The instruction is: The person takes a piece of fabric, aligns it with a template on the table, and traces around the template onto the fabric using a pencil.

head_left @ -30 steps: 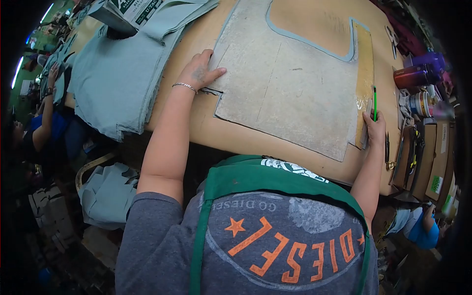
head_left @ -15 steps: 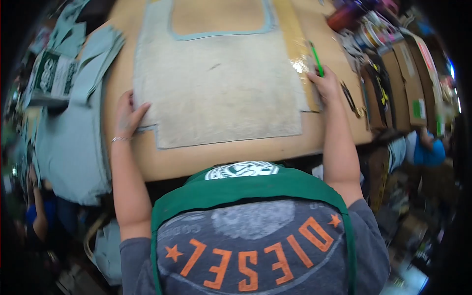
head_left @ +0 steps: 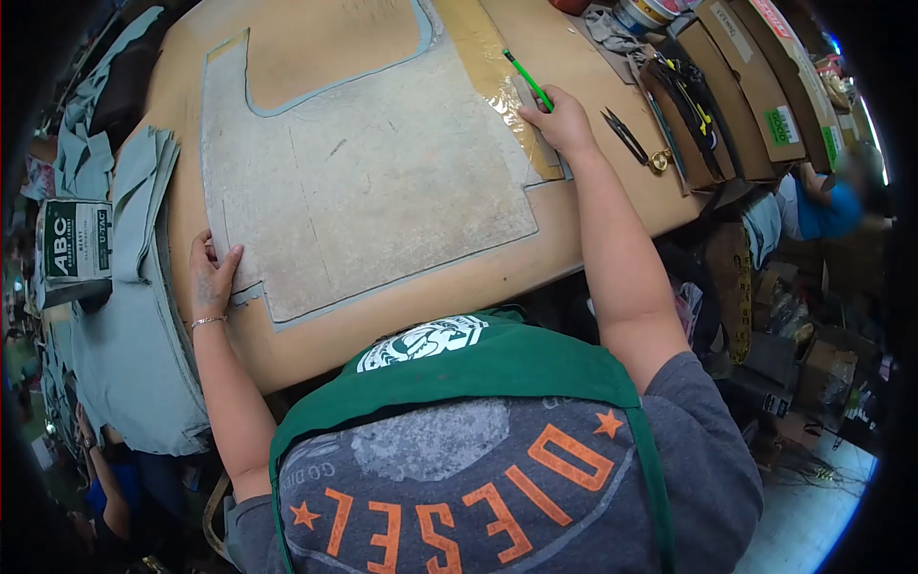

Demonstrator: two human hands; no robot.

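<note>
A stiff pale template [head_left: 373, 182] with a curved cutout and yellow tape [head_left: 483, 57] along its right side lies on the table [head_left: 459, 301]. Light blue material shows past its edges. My left hand [head_left: 214, 277] rests at the template's lower left edge, thumb on top and fingers apart. At the taped right edge, my right hand [head_left: 559, 121] is closed around a green pencil [head_left: 528, 79], its fingertips against the template's side.
Stacked light blue pieces [head_left: 143, 354] and an ABC can [head_left: 76, 239] are at the left. Black snips [head_left: 624, 134], a brass-coloured item [head_left: 660, 161] and cardboard boxes [head_left: 741, 86] stand right. Co-workers' arms [head_left: 110, 488] show at lower left.
The view has swung, so the template and both hands appear farther left in the frame. Both hands remain at the template's edges, the right still with the pencil.
</note>
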